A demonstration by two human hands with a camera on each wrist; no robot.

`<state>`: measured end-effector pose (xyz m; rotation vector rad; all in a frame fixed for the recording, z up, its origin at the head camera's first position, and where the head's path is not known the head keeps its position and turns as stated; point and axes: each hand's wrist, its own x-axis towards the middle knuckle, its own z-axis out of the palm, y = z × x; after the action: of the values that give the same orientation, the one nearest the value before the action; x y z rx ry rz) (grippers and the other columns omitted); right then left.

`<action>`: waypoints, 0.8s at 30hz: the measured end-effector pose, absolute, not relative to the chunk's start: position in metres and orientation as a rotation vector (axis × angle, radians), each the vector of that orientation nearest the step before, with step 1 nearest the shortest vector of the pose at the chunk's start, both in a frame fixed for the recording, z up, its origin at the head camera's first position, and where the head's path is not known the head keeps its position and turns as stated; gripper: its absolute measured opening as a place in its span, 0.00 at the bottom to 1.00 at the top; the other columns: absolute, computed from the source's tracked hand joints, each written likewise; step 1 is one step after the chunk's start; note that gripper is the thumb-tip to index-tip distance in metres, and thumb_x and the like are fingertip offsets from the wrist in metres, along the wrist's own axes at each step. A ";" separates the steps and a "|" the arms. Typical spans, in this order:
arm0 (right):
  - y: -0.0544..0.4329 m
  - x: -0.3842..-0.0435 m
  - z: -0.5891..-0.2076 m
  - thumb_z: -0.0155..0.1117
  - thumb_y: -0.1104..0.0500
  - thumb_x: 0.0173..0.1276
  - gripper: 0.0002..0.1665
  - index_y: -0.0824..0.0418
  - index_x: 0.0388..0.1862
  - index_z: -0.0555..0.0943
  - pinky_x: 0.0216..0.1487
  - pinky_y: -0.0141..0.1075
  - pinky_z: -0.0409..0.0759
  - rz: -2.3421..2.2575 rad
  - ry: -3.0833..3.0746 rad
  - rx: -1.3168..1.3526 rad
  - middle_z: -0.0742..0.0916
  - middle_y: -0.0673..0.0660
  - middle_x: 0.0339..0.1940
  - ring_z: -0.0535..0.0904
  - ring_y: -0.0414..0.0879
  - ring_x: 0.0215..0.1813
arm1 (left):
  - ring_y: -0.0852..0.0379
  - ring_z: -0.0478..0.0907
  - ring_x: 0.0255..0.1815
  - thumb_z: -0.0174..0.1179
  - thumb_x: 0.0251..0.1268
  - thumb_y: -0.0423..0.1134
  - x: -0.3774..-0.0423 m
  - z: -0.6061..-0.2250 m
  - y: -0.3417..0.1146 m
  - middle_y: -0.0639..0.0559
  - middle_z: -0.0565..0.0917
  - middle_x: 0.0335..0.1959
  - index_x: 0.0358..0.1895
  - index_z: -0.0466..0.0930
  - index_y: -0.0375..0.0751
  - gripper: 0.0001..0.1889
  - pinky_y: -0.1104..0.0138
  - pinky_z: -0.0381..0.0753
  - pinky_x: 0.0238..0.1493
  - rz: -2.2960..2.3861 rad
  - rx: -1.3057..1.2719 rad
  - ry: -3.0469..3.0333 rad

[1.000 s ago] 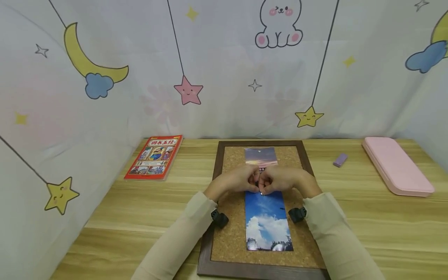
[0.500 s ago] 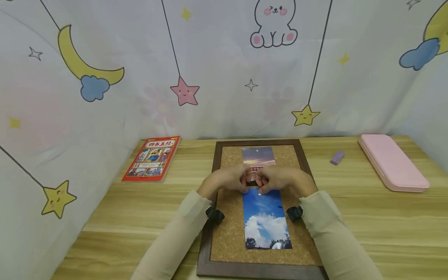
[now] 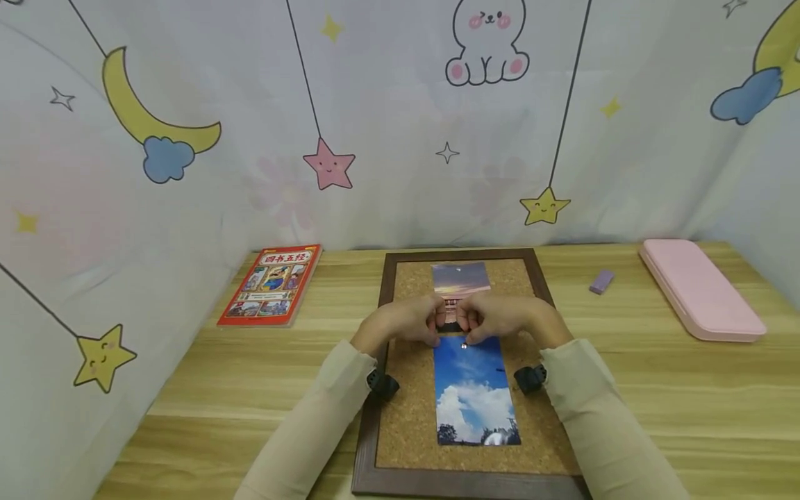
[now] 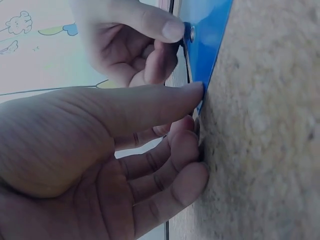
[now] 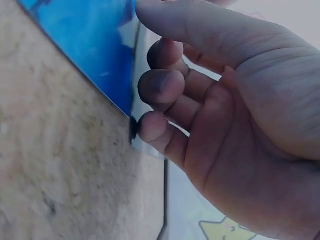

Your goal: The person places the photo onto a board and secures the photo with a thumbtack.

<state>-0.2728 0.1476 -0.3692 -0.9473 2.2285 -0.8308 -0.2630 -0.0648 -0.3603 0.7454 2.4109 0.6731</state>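
Note:
On a cork board [image 3: 409,423] in a dark frame lies a photo of blue sky and clouds [image 3: 475,389], with a small shiny thumbtack [image 3: 464,345] near its top edge. My left hand [image 3: 409,319] rests at the photo's top left corner; its thumb touches the corner in the left wrist view and its fingers bend loosely. My right hand [image 3: 500,316] is at the top right, thumb tip right beside the tack, fingers loosely bent. Behind both hands lies a sunset photo [image 3: 461,280] with a tack at its top; its lower part is partly hidden.
A red-covered book [image 3: 270,286] lies at the back left of the wooden table [image 3: 250,389]. To the right are a small purple block [image 3: 601,282] and a pink case [image 3: 703,288]. A printed curtain [image 3: 387,104] hangs behind the table.
My hands have drawn slightly apart, the left one shifting left, so more of the sunset photo shows between them. The tack now shows uncovered beside my right thumb. The head view has shifted slightly.

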 end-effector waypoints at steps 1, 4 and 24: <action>0.149 -0.273 -0.368 0.68 0.68 0.66 0.09 0.63 0.35 0.75 0.33 0.35 0.70 -0.840 2.231 -0.952 0.77 0.51 0.26 0.71 0.41 0.28 | 0.56 0.74 0.30 0.71 0.60 0.29 -0.263 -0.360 -0.065 0.49 0.79 0.31 0.42 0.74 0.37 0.14 0.69 0.71 0.31 0.676 0.743 2.411; 0.155 -0.275 -0.366 0.68 0.66 0.66 0.08 0.62 0.35 0.76 0.33 0.35 0.70 -0.841 2.258 -0.961 0.77 0.50 0.26 0.71 0.42 0.28 | 0.57 0.74 0.30 0.70 0.60 0.29 -0.264 -0.360 -0.064 0.50 0.78 0.30 0.42 0.74 0.36 0.14 0.69 0.71 0.30 0.676 0.745 2.408; 0.162 -0.274 -0.358 0.54 0.66 0.75 0.06 0.62 0.36 0.75 0.28 0.35 0.68 -0.991 2.238 -0.846 0.76 0.54 0.26 0.69 0.44 0.26 | 0.58 0.73 0.28 0.70 0.60 0.29 -0.266 -0.363 -0.065 0.50 0.78 0.29 0.42 0.74 0.37 0.13 0.69 0.70 0.30 0.668 0.755 2.401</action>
<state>-0.2740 0.1624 -0.3576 -0.8458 2.2378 -0.9909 -0.2656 -0.0655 -0.3628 0.7550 2.4006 0.6684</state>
